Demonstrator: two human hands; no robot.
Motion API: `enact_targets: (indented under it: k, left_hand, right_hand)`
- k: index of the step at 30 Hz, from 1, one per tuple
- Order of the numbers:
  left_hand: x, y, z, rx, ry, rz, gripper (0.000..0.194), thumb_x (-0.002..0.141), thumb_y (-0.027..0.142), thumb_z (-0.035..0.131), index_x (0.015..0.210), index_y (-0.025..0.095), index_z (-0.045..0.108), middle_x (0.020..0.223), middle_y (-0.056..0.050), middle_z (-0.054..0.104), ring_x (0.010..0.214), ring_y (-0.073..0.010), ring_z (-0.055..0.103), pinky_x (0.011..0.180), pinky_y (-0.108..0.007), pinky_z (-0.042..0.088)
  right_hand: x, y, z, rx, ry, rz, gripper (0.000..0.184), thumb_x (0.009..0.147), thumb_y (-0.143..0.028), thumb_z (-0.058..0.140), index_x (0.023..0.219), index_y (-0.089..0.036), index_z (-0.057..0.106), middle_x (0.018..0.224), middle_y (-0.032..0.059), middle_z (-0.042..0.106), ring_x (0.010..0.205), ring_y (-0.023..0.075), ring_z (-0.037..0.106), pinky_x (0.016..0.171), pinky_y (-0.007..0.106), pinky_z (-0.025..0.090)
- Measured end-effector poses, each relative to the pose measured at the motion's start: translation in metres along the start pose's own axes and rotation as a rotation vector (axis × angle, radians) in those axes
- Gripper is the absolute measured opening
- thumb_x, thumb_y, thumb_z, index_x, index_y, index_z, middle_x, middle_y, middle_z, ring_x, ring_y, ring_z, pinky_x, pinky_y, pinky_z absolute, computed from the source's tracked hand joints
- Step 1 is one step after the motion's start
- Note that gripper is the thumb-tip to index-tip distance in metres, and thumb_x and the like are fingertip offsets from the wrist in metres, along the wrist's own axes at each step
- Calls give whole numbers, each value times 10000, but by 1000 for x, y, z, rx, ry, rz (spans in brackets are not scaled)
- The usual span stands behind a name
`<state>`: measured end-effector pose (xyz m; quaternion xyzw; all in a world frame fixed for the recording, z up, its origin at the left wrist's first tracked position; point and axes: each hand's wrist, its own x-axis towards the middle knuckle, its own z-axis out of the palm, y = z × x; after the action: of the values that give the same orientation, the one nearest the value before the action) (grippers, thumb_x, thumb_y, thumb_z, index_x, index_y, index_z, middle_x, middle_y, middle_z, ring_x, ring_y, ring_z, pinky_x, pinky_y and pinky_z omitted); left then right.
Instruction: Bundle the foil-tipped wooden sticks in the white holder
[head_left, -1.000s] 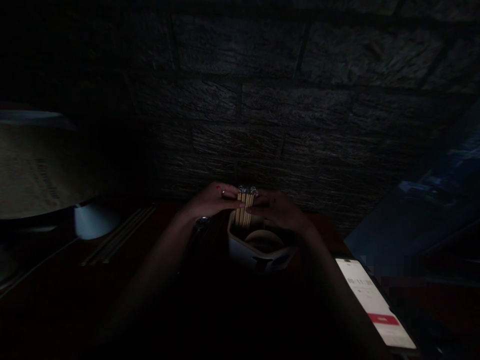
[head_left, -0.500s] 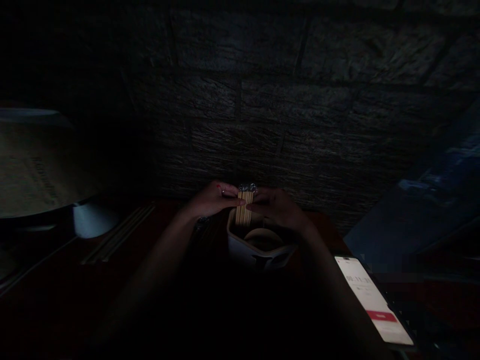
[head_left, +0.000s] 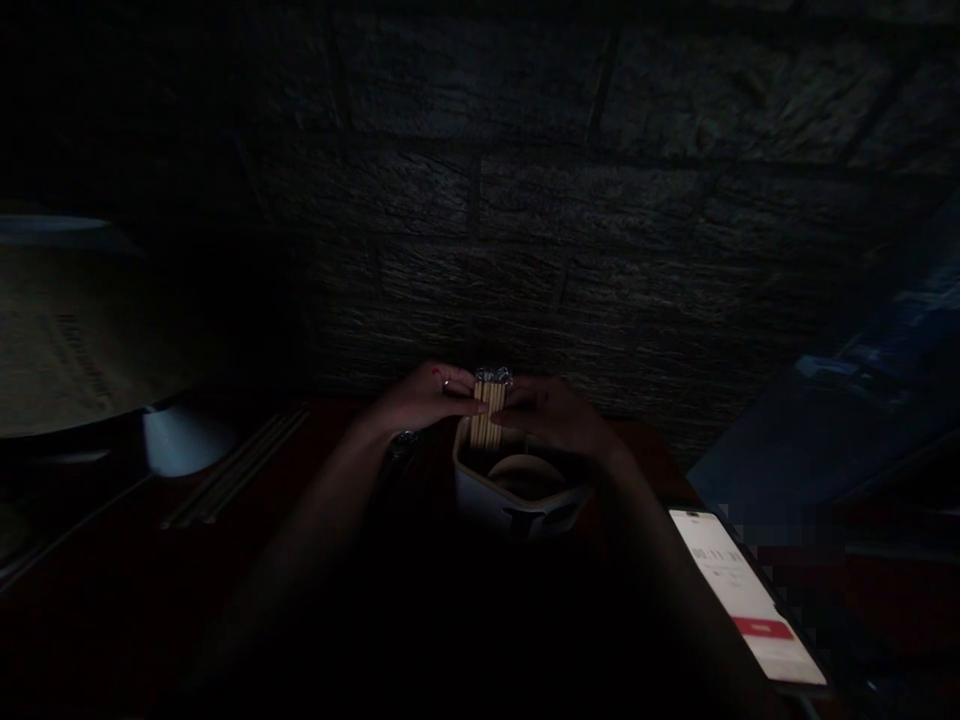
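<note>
Both my hands grip a flat bundle of thin pale sticks (head_left: 486,428), held upright side by side. Clear shiny pieces, perhaps plastic, cover their top ends. From the left, my left hand (head_left: 433,395) pinches the bundle between thumb and fingers. My right hand (head_left: 551,412) is closed on its right side, thumb across the front. The lower ends stand inside or just behind the rim of an angular white box (head_left: 480,505) with a dark mark on its front. Inside the box is a round-rimmed item (head_left: 529,468); its contents are too dark to make out.
A lit phone (head_left: 739,595) showing a running timer lies at right. Several loose sticks (head_left: 240,470) rest on the dark reddish table (head_left: 97,600) at left, near a large pale labelled object (head_left: 67,340). A brick-patterned wall (head_left: 480,200) rises behind; a bluish sheet (head_left: 817,420) stands at right.
Almost nothing differs. The hands and the stick bundle stay in place, with a very slight shift of the view. The phone's timer digits have advanced.
</note>
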<state>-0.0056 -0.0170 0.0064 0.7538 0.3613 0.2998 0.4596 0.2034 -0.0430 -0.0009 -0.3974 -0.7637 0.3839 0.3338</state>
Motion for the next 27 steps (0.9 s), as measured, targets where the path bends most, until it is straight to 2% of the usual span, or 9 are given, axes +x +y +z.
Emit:
enact_targets:
  k: [4, 10, 17, 21, 27]
  left_hand:
    - [-1, -2, -1, -3, -43, -21, 270, 682, 247, 760, 917, 121, 717, 872, -74, 749, 823, -201, 687, 722, -281, 502]
    - [0, -5, -1, 3, 5, -2, 234, 661, 216, 763, 872, 131, 711, 806, -52, 746, 777, -194, 687, 677, -268, 498]
    - [-1, -1, 0, 13, 26, -19, 185, 669, 206, 749, 832, 132, 705, 806, -43, 750, 787, -190, 694, 693, -267, 494]
    - [-1, 1, 1, -10, 18, -33, 226, 670, 205, 750, 880, 127, 720, 819, -54, 752, 805, -198, 695, 721, -277, 499]
    - [0, 1, 1, 7, 31, -42, 190, 667, 186, 754, 849, 138, 733, 878, -65, 760, 835, -197, 695, 740, -278, 504]
  right_hand:
    - [1, 2, 1, 13, 5, -22, 239, 768, -270, 690, 988, -179, 716, 955, 44, 753, 847, 177, 685, 737, 286, 513]
    - [2, 2, 3, -4, 32, 1, 275, 778, -326, 701, 998, -162, 716, 939, 64, 756, 813, 178, 688, 691, 267, 497]
    - [1, -2, 2, 3, 44, -5, 244, 767, -287, 708, 985, -183, 738, 976, 44, 762, 871, 192, 696, 779, 301, 507]
    - [1, -1, 2, 12, 41, 11, 232, 754, -296, 721, 953, -180, 745, 962, 43, 764, 861, 188, 698, 763, 294, 508]
    - [2, -1, 2, -4, 45, 24, 230, 763, -287, 709, 963, -179, 743, 953, 44, 765, 837, 182, 699, 744, 298, 510]
